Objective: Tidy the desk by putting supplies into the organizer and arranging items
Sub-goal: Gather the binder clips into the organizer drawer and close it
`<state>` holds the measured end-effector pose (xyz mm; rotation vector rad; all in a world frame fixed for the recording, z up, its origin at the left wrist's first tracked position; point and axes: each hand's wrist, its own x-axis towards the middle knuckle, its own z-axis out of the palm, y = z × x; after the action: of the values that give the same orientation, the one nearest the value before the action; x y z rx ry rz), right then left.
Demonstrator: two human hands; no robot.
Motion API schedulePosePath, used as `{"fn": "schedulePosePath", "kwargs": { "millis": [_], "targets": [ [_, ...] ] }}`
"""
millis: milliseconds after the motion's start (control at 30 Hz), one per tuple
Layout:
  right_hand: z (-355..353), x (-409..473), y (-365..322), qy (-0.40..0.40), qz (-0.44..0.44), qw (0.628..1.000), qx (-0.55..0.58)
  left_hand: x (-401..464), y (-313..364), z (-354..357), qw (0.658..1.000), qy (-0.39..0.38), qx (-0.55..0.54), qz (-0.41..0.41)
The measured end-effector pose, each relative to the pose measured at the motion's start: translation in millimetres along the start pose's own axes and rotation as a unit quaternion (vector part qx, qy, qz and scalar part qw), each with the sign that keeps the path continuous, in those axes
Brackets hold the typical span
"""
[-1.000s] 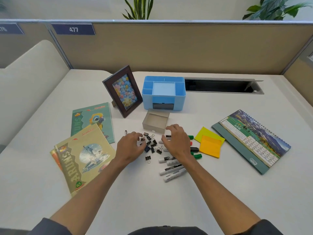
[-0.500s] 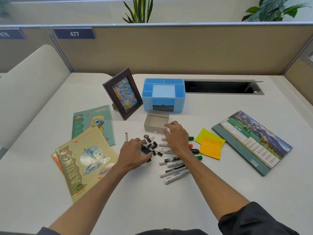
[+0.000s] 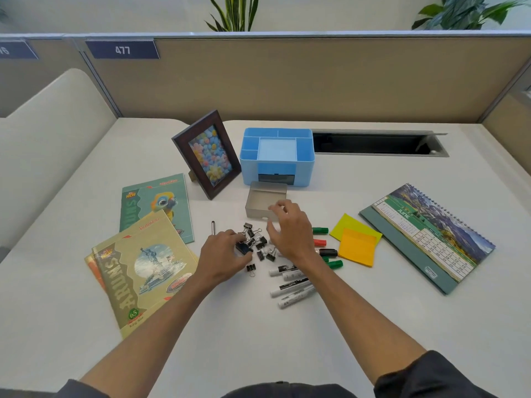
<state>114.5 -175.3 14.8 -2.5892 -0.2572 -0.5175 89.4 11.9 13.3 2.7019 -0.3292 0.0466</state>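
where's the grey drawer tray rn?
In the head view the grey drawer tray sits mid-desk, just in front of the blue organizer, right of the picture frame; the right hand is over its near right corner.

right hand (image 3: 288, 229) has moved up to the small grey tray (image 3: 265, 203), left hand (image 3: 222, 254) now gripping binder clips (image 3: 255, 244)

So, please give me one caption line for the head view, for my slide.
Both hands, left and right, gather binder clips near a small grey tray before the blue organizer.
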Motion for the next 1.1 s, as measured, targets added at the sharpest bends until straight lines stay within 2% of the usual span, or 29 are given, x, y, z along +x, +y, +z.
{"fn": "schedulePosePath", "kwargs": {
  "millis": [100, 233, 333, 767, 1100],
  "targets": [
    [1.2, -5.1, -3.6, -0.064, -0.054, 0.996, 0.018, -1.0, -1.1, -0.8, 1.000, 0.005, 0.000, 0.004],
    [2.2, -12.5, -6.0, -0.175, -0.067, 0.982, -0.013, -0.8, -2.2, -2.1, 1.000, 0.016, -0.007, 0.000],
    [3.1, -14.5, -7.2, -0.224, -0.065, 0.971, -0.044, -0.5, -3.3, -3.8, 1.000, 0.024, -0.010, 0.001],
    [0.7, -9.7, -11.1, -0.233, -0.024, 0.972, 0.002, 1.4, -4.0, -10.6, 0.998, 0.059, -0.011, 0.012],
    [-2.9, -12.0, -9.4, -0.153, -0.002, 0.987, 0.057, -0.1, -8.6, -17.2, 0.995, 0.096, -0.029, 0.002]
  ]
}}
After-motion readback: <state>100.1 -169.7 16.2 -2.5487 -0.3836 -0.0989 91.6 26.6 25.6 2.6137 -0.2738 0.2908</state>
